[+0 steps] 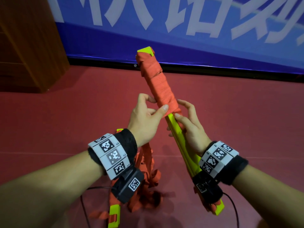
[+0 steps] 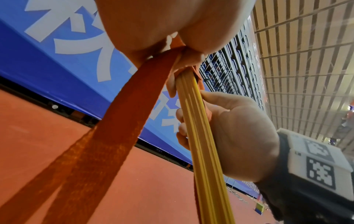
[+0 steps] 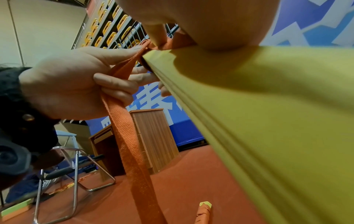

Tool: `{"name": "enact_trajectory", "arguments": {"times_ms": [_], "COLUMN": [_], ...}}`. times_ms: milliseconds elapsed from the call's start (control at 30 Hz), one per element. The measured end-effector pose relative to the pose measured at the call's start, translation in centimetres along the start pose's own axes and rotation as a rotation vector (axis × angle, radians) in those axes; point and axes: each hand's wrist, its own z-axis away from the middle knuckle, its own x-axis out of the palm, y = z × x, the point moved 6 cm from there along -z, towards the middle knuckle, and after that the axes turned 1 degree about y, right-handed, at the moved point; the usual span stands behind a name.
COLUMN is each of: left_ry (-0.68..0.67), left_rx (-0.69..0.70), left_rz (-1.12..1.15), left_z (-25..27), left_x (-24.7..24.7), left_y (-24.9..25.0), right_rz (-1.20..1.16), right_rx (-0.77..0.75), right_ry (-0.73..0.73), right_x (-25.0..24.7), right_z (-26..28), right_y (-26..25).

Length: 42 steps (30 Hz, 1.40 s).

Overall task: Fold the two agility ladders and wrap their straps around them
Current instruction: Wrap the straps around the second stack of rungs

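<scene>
A folded yellow ladder (image 1: 178,134) tilts toward twelve o'clock. The right hand (image 1: 189,127) grips it; left hand (image 1: 146,119) fingers (image 3: 114,84) curl around its orange strap (image 3: 130,145) at nine o'clock.

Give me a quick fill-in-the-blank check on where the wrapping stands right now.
1. The strap is wound round the ladder's ____ half.
2. The rungs are yellow-green; the strap is ____.
3. The ____ hand pinches the strap's loose end.
4. The right hand grips the ____ rungs just below the wrap.

Missing words: upper; orange; left; bare
</scene>
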Motion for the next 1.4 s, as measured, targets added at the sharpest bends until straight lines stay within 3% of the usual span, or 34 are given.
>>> {"name": "enact_trajectory", "arguments": {"times_ms": [133,367,533,667,1167,1400], "left_ry": [0.09,0.134,0.188,0.186,0.081,0.104], "left_rx": [-0.035,-0.039,-0.037,-0.036,0.041,0.074], "left_rz": [0.032,-0.012,-0.029,-0.005,0.003,-0.038], "left_z": [0.0,0.1,0.1,0.0,0.0,-0.7], "left_x": [0.2,0.3,0.1,0.1,-0.3,-0.5], "left_y": [-0.2,-0.6,-0.5,-0.3,0.8,0.5], "right_rz": [0.247,0.633,0.805,0.893,0.849,0.643], "right_rx": [-0.049,-0.121,-0.135,-0.181,-0.351,-0.328], "right_ry": [-0.024,0.063,0.202,0.227,0.18,0.174], "right_x": [0.2,-0.1,-0.6,-0.9,-1.3,-2.2], "right_z": [-0.1,0.2,0.5,0.5,-0.3,-0.4], "right_y": [0.3,0.1,0.2,-0.9,-1.0,-0.5]}}
